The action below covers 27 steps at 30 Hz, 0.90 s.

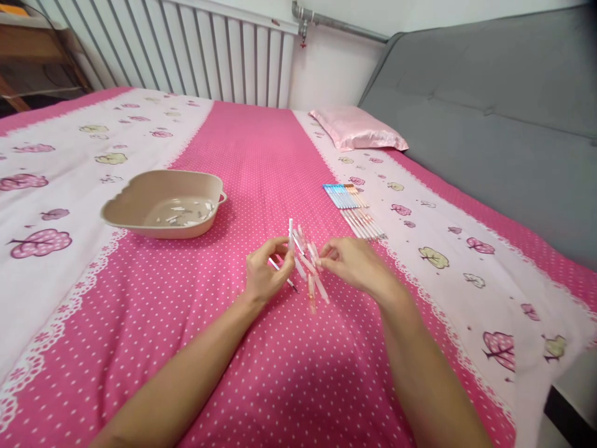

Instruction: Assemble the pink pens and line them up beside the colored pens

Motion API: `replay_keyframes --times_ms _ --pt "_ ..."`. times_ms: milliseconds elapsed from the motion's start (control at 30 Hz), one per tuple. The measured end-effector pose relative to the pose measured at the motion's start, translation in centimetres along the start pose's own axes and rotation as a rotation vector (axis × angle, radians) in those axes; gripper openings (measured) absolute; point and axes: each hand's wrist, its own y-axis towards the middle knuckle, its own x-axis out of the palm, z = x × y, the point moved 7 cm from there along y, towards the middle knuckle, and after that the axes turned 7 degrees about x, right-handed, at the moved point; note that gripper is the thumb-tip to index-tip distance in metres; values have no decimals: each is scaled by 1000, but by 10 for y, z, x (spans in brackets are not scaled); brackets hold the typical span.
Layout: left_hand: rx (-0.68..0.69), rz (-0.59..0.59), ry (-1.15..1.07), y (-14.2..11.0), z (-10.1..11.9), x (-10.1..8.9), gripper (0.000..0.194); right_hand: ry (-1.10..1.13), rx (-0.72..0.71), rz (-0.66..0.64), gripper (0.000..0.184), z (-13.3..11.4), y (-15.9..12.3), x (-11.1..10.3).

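Note:
Between thumb and fingers, my left hand (pixel 269 270) pinches a slim white pen piece (pixel 291 229) that stands nearly upright. My right hand (pixel 349 262) is closed at the fingertips on a pale pink pen part (pixel 313 251) at the right side of a loose pile. That pile holds several clear pink pen barrels (pixel 321 289), one with an orange-pink print (pixel 311 292). A thin white refill (pixel 282 274) with a dark tip lies under my left hand. Some parts are hidden behind my fingers.
A beige plastic basin (pixel 163 231) at the left holds several small white pieces (pixel 180 214). Right of the pile lie a row of blue and orange pens (pixel 345 196) and a row of whitish-pink pens (pixel 362 223). A pink pillow (pixel 359 127) and grey headboard (pixel 485 93) stand beyond.

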Motion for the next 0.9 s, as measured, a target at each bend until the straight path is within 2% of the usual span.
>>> replay_keyframes --times_ms 100,267,467,567,767,900 --pt "-15 2 -1 0 -1 0 17 -204 31 -150 12 4 1 18" --pt "-38 4 4 0 -1 -1 16 -224 37 -187 23 -4 3 33" --pt "-42 16 37 1 -1 -2 15 -331 123 -234 30 -1 5 58" --pt "-54 20 40 1 -2 -2 15 -334 141 -282 27 1 7 69" --pt "-66 10 20 0 -5 -1 16 -308 161 -319 10 2 9 70" --pt "-54 14 25 -1 -4 -1 16 -298 177 -353 12 3 7 67"
